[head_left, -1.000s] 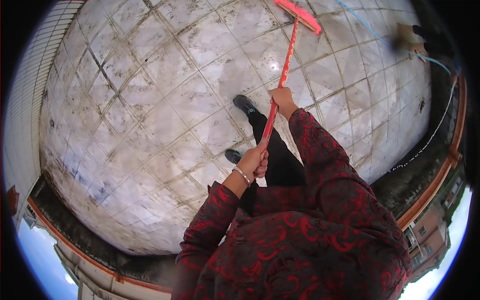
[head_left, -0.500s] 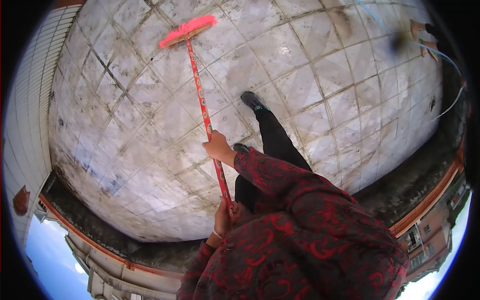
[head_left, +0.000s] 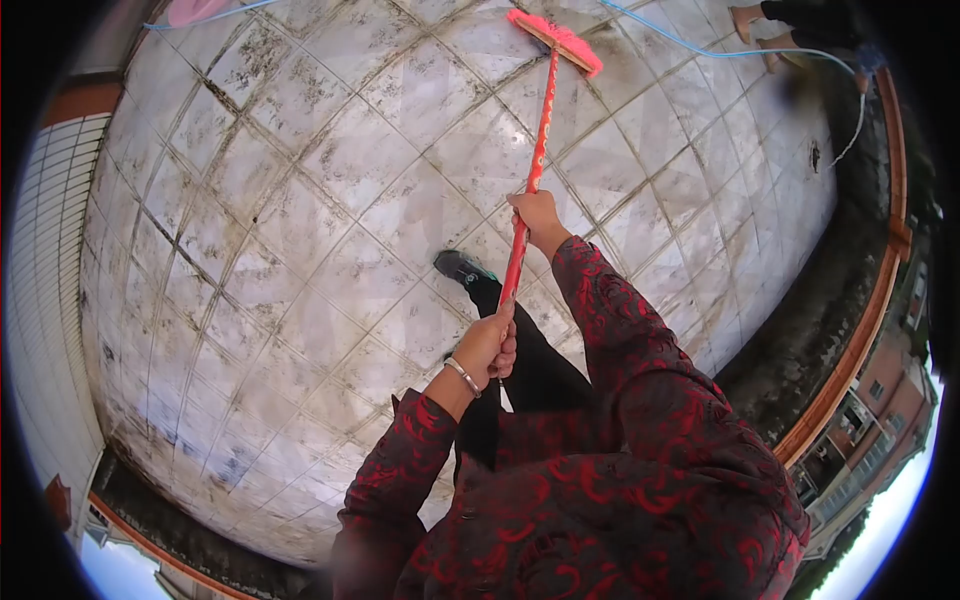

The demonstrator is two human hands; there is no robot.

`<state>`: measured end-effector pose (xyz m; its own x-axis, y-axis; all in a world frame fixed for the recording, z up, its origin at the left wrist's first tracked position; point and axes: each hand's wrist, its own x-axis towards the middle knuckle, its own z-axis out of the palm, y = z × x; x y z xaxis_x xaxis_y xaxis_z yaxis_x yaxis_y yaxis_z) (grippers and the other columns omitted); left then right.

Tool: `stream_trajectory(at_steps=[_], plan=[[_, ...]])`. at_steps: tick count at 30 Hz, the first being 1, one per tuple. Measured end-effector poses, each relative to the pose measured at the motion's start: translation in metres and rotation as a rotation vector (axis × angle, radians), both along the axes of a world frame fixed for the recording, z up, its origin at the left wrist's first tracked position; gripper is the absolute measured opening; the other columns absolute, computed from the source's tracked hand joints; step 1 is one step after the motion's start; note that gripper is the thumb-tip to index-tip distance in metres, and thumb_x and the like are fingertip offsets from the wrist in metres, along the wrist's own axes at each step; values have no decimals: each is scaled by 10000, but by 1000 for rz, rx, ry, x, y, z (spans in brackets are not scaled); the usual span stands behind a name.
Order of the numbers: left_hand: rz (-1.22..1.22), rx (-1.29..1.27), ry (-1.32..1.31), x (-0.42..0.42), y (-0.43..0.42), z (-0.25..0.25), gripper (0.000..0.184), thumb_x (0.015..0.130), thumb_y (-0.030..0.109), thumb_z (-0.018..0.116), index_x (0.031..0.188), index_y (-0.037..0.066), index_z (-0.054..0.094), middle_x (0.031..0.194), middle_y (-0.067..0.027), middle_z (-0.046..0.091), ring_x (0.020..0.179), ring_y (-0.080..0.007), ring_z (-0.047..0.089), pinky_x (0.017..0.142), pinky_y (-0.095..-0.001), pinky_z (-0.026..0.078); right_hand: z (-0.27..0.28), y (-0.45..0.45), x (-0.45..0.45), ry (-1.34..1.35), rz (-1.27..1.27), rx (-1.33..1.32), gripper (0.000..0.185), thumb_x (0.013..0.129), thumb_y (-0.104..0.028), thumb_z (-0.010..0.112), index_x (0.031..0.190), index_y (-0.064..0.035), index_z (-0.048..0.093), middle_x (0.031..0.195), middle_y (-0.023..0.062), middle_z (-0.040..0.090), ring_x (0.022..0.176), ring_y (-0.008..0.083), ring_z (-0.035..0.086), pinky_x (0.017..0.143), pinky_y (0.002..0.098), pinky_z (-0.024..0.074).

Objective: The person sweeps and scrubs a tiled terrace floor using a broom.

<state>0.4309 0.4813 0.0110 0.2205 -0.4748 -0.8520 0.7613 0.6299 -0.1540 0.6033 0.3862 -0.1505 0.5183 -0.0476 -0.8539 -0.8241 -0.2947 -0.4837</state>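
Over the floor (head_left: 300,300) ahead, your broom (head_left: 543,130) reaches out; left grip (head_left: 484,349) and right grip (head_left: 538,218) are both wrapped firmly around its handle (head_left: 516,258), so keep them apart and press evenly

Blue hose (head_left: 720,54) comes in at the top edge, runs right, passing close by the feet of another person (head_left: 812,18) in dark trousers. Second blue stretch (head_left: 225,14) upper left, next to a pink item (head_left: 198,10), too cropped to identify. White tiled wall (head_left: 45,250) on the left. Dark parapet (head_left: 790,390) right, orange-brown rail (head_left: 850,350) along it. Beyond: building (head_left: 880,400) with windows, sky (head_left: 905,490).
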Motion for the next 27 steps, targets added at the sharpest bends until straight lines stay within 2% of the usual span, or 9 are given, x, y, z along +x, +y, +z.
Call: stream_trajectory(at_steps=[3, 6, 8, 10, 12, 15, 19, 21, 27], plan=[[40, 12, -67, 35, 24, -30, 468, 857, 581, 518, 737, 136, 438, 522, 47, 354, 384, -75, 330, 381, -239, 263, -12, 23, 50, -44, 34, 34, 163, 786, -80, 591, 726, 47, 509, 594, 100, 533, 465, 220, 581, 343, 345, 358], [94, 83, -69, 43, 41, -32, 460, 859, 578, 517, 747, 136, 453, 520, 49, 351, 382, -75, 323, 384, -239, 257, -20, 56, 64, -32, 147, -11, 140, 791, -54, 532, 742, 77, 526, 610, 140, 563, 490, 253, 613, 356, 357, 403], [208, 84, -8, 23, 31, -32, 454, 867, 574, 504, 746, 138, 461, 517, 49, 351, 377, -78, 316, 382, -243, 256, -2, 78, 47, -44, 199, -21, 145, 763, -72, 582, 750, 54, 510, 628, 100, 550, 474, 215, 582, 360, 345, 386], [321, 70, 43, -2, 11, -29, 440, 899, 558, 445, 742, 149, 485, 521, 41, 359, 378, -87, 306, 377, -259, 245, -8, 84, 25, -41, 411, -6, 154, 754, -70, 577, 769, 67, 510, 634, 120, 560, 473, 230, 590, 379, 353, 424], [433, -23, 17, -18, -13, -19, 452, 902, 571, 422, 745, 152, 484, 520, 34, 356, 377, -97, 310, 376, -269, 251, -13, 85, 0, -50, 514, -12, 190, 746, -90, 609, 778, 62, 500, 627, 124, 557, 467, 220, 582, 406, 351, 454], [486, -110, 10, -7, -37, 0, 492, 890, 614, 391, 727, 154, 452, 496, 9, 355, 354, -123, 344, 356, -280, 280, 16, 68, 0, -38, 533, 37, 207, 749, -108, 640, 784, 34, 493, 602, 97, 538, 442, 185, 550, 401, 329, 440], [321, -95, 26, 11, -41, -2, 509, 878, 625, 412, 710, 145, 420, 494, 8, 369, 334, -119, 344, 330, -279, 282, 0, 30, 14, -73, 361, 21, 192, 761, -101, 656, 754, -18, 483, 568, 38, 496, 402, 142, 479, 377, 301, 386], [251, -66, 34, 23, -31, -11, 507, 875, 616, 437, 705, 139, 415, 499, 15, 364, 331, -106, 333, 329, -267, 259, 0, 23, 32, -57, 285, 3, 187, 755, -86, 656, 757, -15, 482, 585, 52, 501, 410, 151, 484, 379, 303, 386], [175, 91, -14, 51, 55, -29, 472, 879, 568, 486, 712, 130, 432, 509, 35, 355, 359, -85, 318, 354, -251, 241, -19, 92, 72, -42, 128, 19, 147, 764, -55, 611, 779, 43, 501, 600, 78, 487, 429, 183, 500, 384, 311, 402]])
